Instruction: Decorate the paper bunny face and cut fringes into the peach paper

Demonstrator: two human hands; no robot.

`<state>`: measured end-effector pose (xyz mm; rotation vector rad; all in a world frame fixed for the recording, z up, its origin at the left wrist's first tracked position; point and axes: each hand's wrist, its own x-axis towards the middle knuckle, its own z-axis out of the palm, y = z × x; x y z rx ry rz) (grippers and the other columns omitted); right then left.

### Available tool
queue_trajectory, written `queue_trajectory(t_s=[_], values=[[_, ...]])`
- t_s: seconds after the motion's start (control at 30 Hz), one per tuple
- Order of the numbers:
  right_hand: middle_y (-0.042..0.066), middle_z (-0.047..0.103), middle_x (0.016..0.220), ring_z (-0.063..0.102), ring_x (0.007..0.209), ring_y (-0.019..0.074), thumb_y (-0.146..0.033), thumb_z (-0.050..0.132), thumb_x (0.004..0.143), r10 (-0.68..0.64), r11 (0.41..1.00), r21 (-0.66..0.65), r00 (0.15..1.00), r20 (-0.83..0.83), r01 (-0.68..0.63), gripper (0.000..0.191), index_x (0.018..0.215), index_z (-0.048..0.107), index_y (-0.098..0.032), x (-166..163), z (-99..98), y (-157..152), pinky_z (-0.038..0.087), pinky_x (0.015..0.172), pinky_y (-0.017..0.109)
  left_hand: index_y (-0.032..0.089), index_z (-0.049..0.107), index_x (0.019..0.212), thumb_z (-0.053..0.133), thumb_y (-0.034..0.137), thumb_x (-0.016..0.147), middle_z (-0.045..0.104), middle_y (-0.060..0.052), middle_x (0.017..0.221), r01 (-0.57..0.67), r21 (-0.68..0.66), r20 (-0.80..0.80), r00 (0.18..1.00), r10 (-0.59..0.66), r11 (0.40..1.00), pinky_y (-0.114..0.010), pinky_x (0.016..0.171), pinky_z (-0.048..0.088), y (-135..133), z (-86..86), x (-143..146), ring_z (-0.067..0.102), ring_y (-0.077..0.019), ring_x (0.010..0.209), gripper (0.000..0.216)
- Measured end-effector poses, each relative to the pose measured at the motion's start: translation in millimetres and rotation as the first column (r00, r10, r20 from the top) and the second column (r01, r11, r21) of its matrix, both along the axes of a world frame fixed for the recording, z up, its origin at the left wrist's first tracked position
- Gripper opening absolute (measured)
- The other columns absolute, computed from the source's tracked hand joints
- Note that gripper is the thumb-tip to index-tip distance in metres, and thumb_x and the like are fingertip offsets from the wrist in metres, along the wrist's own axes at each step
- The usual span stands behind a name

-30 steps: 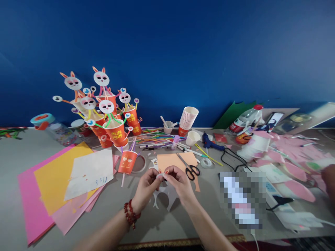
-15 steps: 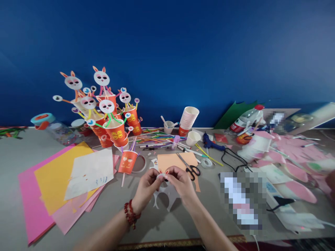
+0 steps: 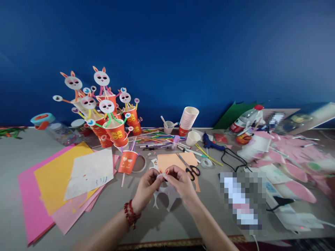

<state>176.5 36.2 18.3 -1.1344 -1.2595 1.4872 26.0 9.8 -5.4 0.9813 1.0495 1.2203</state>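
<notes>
Both my hands meet over the table, pinching a small paper rabbit head point(image 3: 162, 175) between fingertips and thumbs. Its two orange ears stick up between the fingers; most of its face is covered. My left hand point(image 3: 148, 185), with a red bead bracelet point(image 3: 131, 215) at the wrist, closes on one side. My right hand point(image 3: 180, 184) closes on the other. Below them lies a white paper scrap with round holes point(image 3: 170, 197). Just beyond are an orange paper sheet point(image 3: 167, 160) and black-handled scissors point(image 3: 193, 171), the scissors resting partly on the sheet.
At left stand finished rabbit cups point(image 3: 117, 134) and coloured paper sheets point(image 3: 56, 170). A lone orange cup point(image 3: 128, 162) tilts nearby. Markers, a stack of paper cups point(image 3: 188, 120), a blue glue gun point(image 3: 211, 142) with a black cord, and tape point(image 3: 206, 162) sit behind. Pink paper pieces point(image 3: 295, 150) cover the right.
</notes>
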Motion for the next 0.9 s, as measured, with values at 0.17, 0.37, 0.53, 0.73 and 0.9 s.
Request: queue_trajectory(t_s=[0.17, 0.37, 0.53, 0.73, 0.9], values=[[-0.003, 0.054, 0.063, 0.043, 0.058, 0.0111, -0.038, 0.073, 0.075, 0.016, 1.000, 0.022, 1.000, 0.010, -0.016, 0.024, 0.073, 0.060, -0.017, 0.0, -1.8, 0.5, 0.033, 0.056, 0.024, 0.017, 0.056, 0.076, 0.074, 0.051, 0.078, 0.051, 0.004, 0.066, 0.006, 0.002, 0.000, 1.000, -0.006, 1.000, -0.017, 0.048, 0.039, 0.3, 0.7, -0.1, 0.044, -0.0064, 0.054, 0.038], [-0.004, 0.050, 0.059, 0.038, 0.051, 0.0090, -0.040, 0.072, 0.075, 0.014, 1.000, 0.012, 0.998, 0.057, -0.015, 0.026, 0.072, 0.060, -0.017, 0.8, 0.0, 0.4, 0.028, 0.047, 0.022, 0.016, 0.055, 0.078, 0.072, 0.050, 0.080, 0.052, 0.004, 0.068, 0.022, 0.002, -0.001, 1.000, -0.022, 1.000, -0.016, 0.049, 0.039, -0.2, 0.5, -0.3, 0.044, -0.0062, 0.055, 0.038], [-0.006, 0.048, 0.056, 0.031, 0.043, 0.0065, -0.044, 0.072, 0.075, 0.027, 1.000, -0.012, 0.997, 0.069, -0.027, 0.029, 0.073, 0.060, -0.018, 2.4, 0.7, 0.9, 0.021, 0.040, 0.022, 0.016, 0.054, 0.077, 0.072, 0.051, 0.079, 0.051, 0.005, 0.066, 0.025, 0.000, -0.011, 1.000, -0.025, 1.000, -0.017, 0.049, 0.039, 0.0, 0.5, -0.5, 0.044, -0.0061, 0.053, 0.039], [-0.005, 0.050, 0.056, 0.030, 0.041, 0.0058, -0.046, 0.069, 0.078, 0.043, 0.999, -0.021, 0.997, 0.070, -0.041, 0.030, 0.075, 0.060, -0.017, 4.3, 3.8, 0.4, 0.020, 0.038, 0.021, 0.016, 0.055, 0.079, 0.072, 0.051, 0.080, 0.053, 0.004, 0.068, 0.033, 0.008, -0.022, 0.999, -0.033, 0.999, -0.017, 0.049, 0.038, 0.6, 0.0, -0.7, 0.044, -0.0061, 0.053, 0.039], [-0.006, 0.048, 0.053, 0.029, 0.040, 0.0061, -0.048, 0.064, 0.082, 0.033, 0.999, -0.010, 0.997, 0.065, -0.033, 0.032, 0.072, 0.059, -0.018, 5.6, 7.6, -1.9, 0.019, 0.039, 0.022, 0.016, 0.056, 0.081, 0.069, 0.049, 0.083, 0.051, 0.005, 0.066, 0.041, 0.020, -0.046, 0.998, -0.040, 0.999, -0.017, 0.050, 0.037, -1.3, -3.5, -0.5, 0.044, -0.0064, 0.053, 0.036]])
